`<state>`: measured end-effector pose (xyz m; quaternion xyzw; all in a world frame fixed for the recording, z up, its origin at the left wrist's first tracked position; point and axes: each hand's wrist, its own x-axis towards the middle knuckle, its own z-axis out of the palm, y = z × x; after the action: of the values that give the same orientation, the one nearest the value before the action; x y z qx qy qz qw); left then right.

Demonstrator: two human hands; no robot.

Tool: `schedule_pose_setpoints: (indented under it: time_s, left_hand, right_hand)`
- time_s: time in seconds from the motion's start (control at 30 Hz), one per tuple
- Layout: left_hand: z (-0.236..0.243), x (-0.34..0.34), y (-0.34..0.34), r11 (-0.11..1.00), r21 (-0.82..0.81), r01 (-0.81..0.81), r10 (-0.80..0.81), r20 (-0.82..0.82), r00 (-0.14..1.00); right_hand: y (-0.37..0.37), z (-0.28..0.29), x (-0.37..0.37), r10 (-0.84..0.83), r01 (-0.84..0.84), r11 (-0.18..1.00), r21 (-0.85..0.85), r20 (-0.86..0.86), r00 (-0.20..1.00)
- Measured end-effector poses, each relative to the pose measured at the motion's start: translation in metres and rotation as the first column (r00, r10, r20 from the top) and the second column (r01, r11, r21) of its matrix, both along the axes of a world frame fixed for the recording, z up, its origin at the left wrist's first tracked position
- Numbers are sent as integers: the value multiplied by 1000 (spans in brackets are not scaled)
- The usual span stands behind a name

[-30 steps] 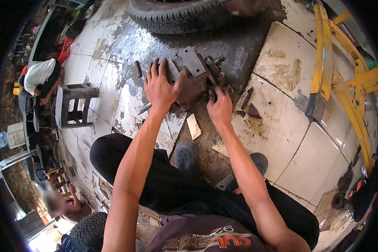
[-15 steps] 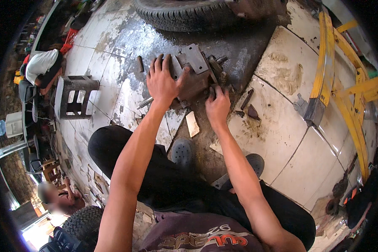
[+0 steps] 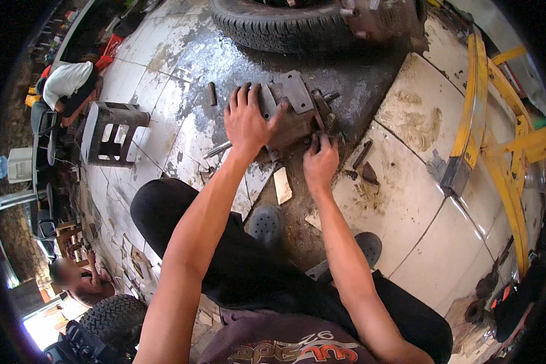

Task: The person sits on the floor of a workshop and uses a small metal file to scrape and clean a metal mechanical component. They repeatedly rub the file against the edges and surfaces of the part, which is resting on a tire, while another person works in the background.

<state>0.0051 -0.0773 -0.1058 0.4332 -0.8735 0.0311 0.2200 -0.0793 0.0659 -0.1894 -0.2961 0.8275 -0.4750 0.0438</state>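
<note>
Greasy tiled floor (image 3: 182,127) is lying open leftward; left hand (image 3: 247,121) is pressing flat, fingers spread, on the grimy grey metal housing (image 3: 291,109), right hand (image 3: 320,162) curling on its near edge.

Grey-brown metal block (image 3: 294,112); black ribbed tyre (image 3: 285,27); yellow steel frame (image 3: 497,133); white stained floor tiles (image 3: 418,200).

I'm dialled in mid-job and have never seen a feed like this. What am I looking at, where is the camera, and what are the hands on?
There is no machine: a person works with bare hands. The one picture comes from a fisheye camera on their head, looking down, so straight edges bend near the rim. The person squats on a stained tiled floor. The left hand lies flat on a greasy metal block; the right hand fingers its near edge. Neither hand holds anything free. Around it lie a tyre, loose metal bits, a grey stool and a yellow frame. Another person crouches at far left.
</note>
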Motion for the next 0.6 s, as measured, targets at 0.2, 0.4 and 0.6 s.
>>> schedule_pose_setpoints:
  time_s: [0.2, 0.4, 0.6]
  left_hand:
    - [0, 0, 2, 999, 17, -36, 35, 49, 998]
    - [4, -2, 2, 998, 39, -40, 38, 33, 999]
    - [0, -1, 2, 997, 54, -59, 57, 32, 998]
  right_hand:
    - [-1, 4, 0, -6, 6, 1000, 7, 1, 1000]
    - [-2, 6, -3, 30, -35, 993, 116, 48, 998]
    - [-1, 3, 3, -47, 45, 998, 35, 63, 997]
